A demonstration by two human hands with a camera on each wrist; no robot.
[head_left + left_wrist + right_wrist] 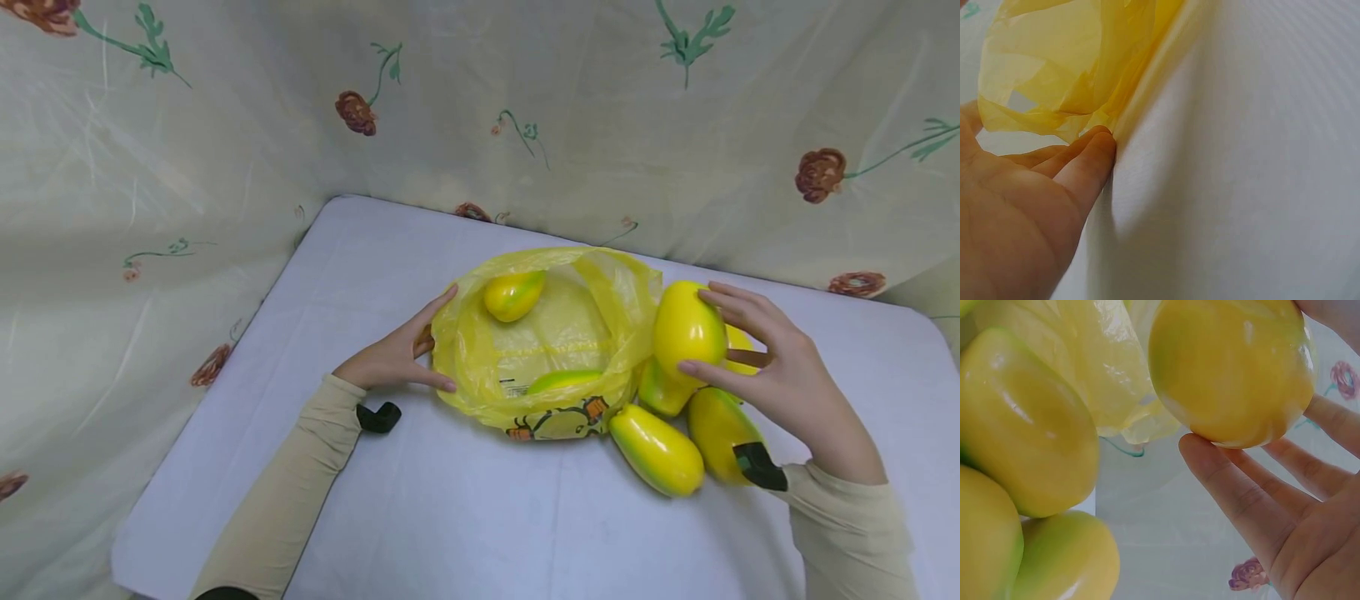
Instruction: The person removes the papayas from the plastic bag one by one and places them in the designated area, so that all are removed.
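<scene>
A yellow plastic bag (551, 342) lies on the table with its mouth open. Inside it are a yellow-green mango (513, 296) at the back and part of another mango (566, 381) at the front. My left hand (397, 350) holds the bag's left side, thumb in front and fingers behind; the left wrist view shows the fingertips against the plastic. With spread, bent fingers and thumb, my right hand (780, 367) grips a large yellow mango (686, 329) beside the bag's right rim. Several mangoes (658, 450) lie below and around it, partly hidden.
The table (480, 517) has a white cover. Behind and to the left hangs a pale curtain (262, 125) with a flower pattern. The loose mangoes rest close against the bag's right side.
</scene>
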